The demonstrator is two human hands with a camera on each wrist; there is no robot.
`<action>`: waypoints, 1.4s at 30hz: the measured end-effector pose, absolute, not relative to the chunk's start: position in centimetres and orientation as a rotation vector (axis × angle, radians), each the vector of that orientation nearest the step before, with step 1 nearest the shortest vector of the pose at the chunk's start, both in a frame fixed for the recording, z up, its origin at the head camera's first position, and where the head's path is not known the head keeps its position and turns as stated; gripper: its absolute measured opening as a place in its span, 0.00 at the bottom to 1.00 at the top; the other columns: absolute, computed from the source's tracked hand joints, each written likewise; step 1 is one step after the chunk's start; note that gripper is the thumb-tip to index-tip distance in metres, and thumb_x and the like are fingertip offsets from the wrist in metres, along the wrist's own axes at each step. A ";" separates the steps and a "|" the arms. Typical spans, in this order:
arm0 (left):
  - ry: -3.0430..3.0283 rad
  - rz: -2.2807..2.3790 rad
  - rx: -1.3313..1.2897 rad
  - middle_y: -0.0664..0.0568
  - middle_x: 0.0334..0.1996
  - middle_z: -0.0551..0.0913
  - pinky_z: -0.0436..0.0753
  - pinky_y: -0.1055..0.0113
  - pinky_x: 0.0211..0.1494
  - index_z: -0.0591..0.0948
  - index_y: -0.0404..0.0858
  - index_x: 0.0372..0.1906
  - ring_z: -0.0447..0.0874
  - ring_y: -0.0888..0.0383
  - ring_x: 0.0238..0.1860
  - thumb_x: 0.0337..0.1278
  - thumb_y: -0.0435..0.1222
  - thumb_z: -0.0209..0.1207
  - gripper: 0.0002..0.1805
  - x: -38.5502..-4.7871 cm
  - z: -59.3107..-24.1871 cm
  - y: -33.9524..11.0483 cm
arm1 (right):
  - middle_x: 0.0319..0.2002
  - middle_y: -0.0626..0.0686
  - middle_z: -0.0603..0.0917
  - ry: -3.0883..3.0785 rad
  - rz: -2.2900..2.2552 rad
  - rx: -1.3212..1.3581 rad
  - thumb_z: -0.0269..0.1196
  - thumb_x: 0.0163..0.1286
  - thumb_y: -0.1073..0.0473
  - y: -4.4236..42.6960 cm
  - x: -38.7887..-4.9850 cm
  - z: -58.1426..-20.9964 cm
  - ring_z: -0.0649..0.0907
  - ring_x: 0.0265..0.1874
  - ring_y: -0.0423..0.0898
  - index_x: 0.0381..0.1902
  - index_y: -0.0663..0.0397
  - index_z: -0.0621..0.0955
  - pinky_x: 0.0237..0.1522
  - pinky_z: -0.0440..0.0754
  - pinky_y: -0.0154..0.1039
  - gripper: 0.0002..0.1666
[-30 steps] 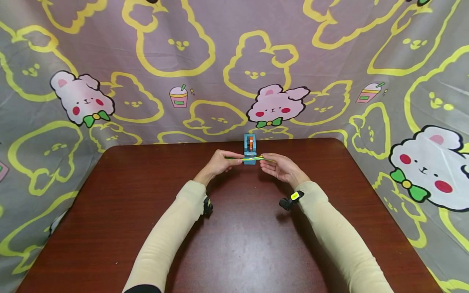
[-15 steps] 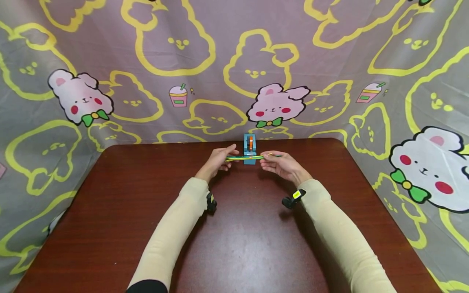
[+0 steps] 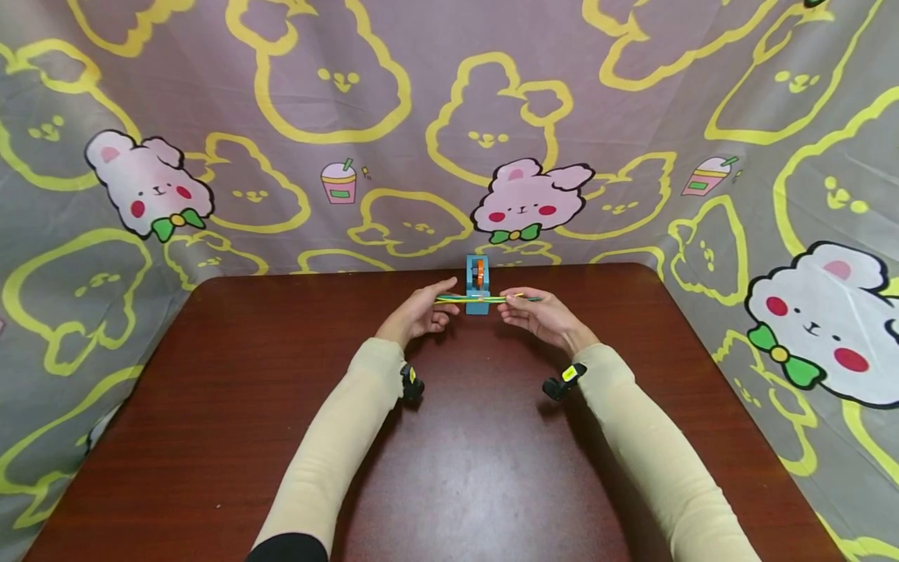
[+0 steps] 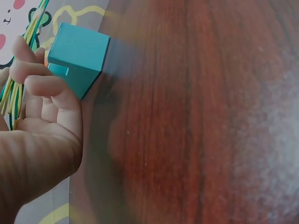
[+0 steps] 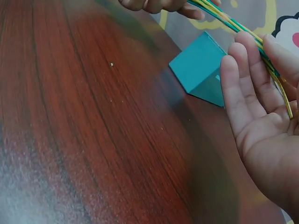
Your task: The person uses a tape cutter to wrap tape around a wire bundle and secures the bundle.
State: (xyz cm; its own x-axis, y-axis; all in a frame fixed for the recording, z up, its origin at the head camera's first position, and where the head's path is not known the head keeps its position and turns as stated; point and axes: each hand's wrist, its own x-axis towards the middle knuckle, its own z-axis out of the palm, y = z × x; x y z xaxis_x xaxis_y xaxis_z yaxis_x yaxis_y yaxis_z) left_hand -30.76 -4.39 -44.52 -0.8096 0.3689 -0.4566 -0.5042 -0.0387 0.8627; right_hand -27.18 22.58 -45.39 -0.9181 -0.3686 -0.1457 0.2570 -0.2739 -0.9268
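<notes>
A bundle of thin green and yellow wire-like strands [image 3: 485,299] stretches between my hands, above the table. My right hand [image 3: 537,320] pinches its right part between thumb and fingers; loose ends poke past the pinch in the right wrist view. My left hand [image 3: 419,314] is around the other end. Its thumb is raised off the strands and its fingers are loosely bent. In the left wrist view the strands [image 4: 14,100] fan out beside the left palm, partly hidden by the fingers. Just behind the bundle stands a teal tape dispenser [image 3: 477,273] with an orange roll core.
The brown wooden table [image 3: 485,437] reaches back to a grey fabric backdrop [image 3: 421,101] with rabbit and bear prints, which also hangs at both sides. The tape dispenser is near the table's back edge.
One second ago the left thumb and fingers pinched the strands near the middle. The left hand has moved slightly left and its thumb has lifted. The right hand keeps its pinch.
</notes>
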 end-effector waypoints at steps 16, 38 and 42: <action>1.755 1.967 -0.046 0.50 0.27 0.87 0.70 0.74 0.20 0.78 0.34 0.58 0.69 0.64 0.17 0.66 0.44 0.66 0.23 -30.7 -44.8 -4.7 | 0.39 0.56 0.84 1.867 -2.122 -0.043 0.59 0.75 0.41 21.9 -27.3 -44.6 0.83 0.37 0.47 0.64 0.68 0.75 0.46 0.83 0.40 0.37; 1.976 1.925 0.219 0.43 0.33 0.88 0.69 0.70 0.21 0.87 0.33 0.51 0.69 0.61 0.19 0.65 0.37 0.67 0.15 -30.4 -44.9 -5.2 | 0.46 0.68 0.85 2.455 -1.523 -0.355 0.60 0.77 0.57 23.1 -28.6 -42.6 0.82 0.47 0.65 0.53 0.65 0.85 0.53 0.78 0.56 0.17; 2.004 1.915 0.253 0.40 0.36 0.88 0.70 0.69 0.21 0.87 0.34 0.51 0.70 0.61 0.19 0.65 0.38 0.67 0.15 -30.6 -45.2 -5.2 | 0.42 0.62 0.88 2.562 -1.322 -0.485 0.64 0.74 0.55 22.7 -28.9 -41.7 0.84 0.46 0.60 0.50 0.60 0.87 0.53 0.77 0.52 0.16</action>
State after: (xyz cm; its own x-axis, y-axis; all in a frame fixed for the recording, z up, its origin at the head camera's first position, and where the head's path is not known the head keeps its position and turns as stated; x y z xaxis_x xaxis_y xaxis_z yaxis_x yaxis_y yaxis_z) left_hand -30.56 -5.15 -45.16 -0.9203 0.3684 -0.1315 -0.1147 0.0674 0.9911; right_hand -28.86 22.67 -41.73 -0.9220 -0.3851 -0.0413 -0.1896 0.5417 -0.8189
